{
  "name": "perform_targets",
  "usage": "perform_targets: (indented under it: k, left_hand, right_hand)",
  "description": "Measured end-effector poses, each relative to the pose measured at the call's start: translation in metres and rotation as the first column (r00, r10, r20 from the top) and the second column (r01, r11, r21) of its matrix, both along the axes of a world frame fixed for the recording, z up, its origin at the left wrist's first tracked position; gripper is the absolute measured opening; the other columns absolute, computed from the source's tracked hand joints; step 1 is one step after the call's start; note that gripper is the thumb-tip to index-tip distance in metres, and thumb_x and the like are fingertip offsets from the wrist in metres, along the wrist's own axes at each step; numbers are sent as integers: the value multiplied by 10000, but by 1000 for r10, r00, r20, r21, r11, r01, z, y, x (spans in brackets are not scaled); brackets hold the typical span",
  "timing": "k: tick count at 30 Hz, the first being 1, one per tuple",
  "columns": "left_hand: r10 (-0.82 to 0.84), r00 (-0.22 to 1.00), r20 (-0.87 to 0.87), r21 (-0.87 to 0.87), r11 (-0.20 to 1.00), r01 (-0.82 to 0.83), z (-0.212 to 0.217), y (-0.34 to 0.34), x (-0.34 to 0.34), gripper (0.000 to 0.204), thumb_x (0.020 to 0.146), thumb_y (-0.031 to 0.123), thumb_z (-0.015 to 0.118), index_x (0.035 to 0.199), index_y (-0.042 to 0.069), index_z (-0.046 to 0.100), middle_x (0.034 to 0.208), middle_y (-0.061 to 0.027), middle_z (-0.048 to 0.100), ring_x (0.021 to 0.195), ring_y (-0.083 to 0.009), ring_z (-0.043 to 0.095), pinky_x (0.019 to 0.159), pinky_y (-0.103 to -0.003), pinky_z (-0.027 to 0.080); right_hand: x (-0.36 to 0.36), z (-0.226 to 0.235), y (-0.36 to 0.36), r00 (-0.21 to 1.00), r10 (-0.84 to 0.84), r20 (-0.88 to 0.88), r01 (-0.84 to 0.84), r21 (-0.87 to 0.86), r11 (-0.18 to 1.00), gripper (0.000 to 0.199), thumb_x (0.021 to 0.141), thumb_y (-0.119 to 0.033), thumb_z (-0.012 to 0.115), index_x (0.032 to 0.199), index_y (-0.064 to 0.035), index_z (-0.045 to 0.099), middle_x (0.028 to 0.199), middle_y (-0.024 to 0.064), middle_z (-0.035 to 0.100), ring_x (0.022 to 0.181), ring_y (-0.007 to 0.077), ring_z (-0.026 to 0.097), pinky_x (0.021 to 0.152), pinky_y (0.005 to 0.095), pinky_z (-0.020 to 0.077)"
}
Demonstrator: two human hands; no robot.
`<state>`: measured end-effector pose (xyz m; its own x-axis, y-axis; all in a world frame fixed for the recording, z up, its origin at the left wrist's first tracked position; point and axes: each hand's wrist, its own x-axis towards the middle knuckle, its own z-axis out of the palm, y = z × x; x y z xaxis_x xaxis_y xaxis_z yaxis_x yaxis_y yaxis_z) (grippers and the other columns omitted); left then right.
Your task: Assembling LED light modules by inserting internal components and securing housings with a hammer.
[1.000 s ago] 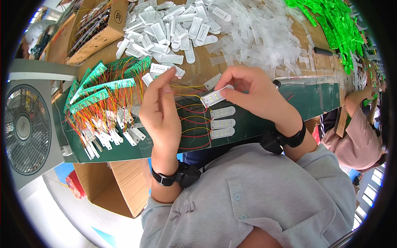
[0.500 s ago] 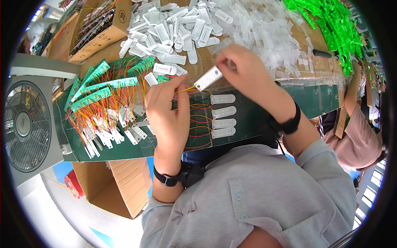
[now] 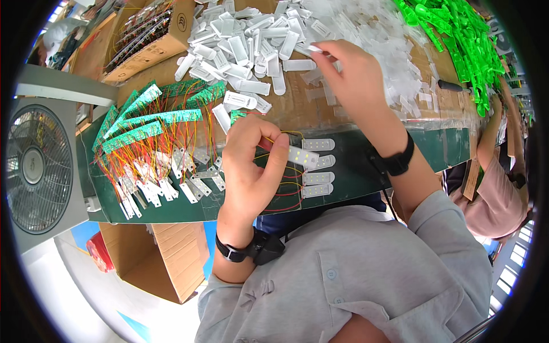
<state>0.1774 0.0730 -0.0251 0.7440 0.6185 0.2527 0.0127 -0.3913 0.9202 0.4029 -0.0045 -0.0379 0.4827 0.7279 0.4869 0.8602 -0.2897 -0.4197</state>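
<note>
- Left grip: thumb and fingers closed, pinching one LED board, which projects to its right.
- Right grip: thumb and forefinger nearly meeting at one white piece; cannot tell whether it is held.
- Edge: near edge of the surface passes below the left grip.
- Room: green surface extends right of the left grip, beyond the filled cases, under the right forearm.
- Filled cases: four, stacked in a column right of the left grip; the LED board overlaps the second.
- Green strips, left of the left grip: at least five, overlapping.
- Black handle, right of the right grip: one.
</note>
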Motion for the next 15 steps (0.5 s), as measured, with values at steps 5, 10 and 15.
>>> perform_targets:
  k: [5,10,15]
  left_hand:
    - [72,997,23,-39,997,-71,-8,-3,4,179,891,81,810,870,17,644,857,-64,636,755,-175,596,748,-300,487]
    - [238,962,131,-75,970,-230,-9,-8,7,192,859,63,850,904,6,673,845,-46,682,775,-130,629,726,-258,510]
    - [335,934,124,-53,942,-331,-13,-14,11,217,859,85,861,892,7,661,827,-43,679,759,-115,620,728,-258,508]
  right_hand:
    - [-44,18,-36,414,226,-882,-47,227,973,238,1002,-166,699,1191,-22,699,1007,99,754,892,174,742,721,296,592]
    - [-70,12,-51,-30,370,-929,-33,371,928,254,1051,-149,625,1261,-11,661,1064,101,753,986,207,746,800,306,630]
    - [-69,9,-56,-37,408,-912,-62,410,910,246,1084,-155,563,1248,1,659,1136,123,734,1021,221,740,835,329,637]
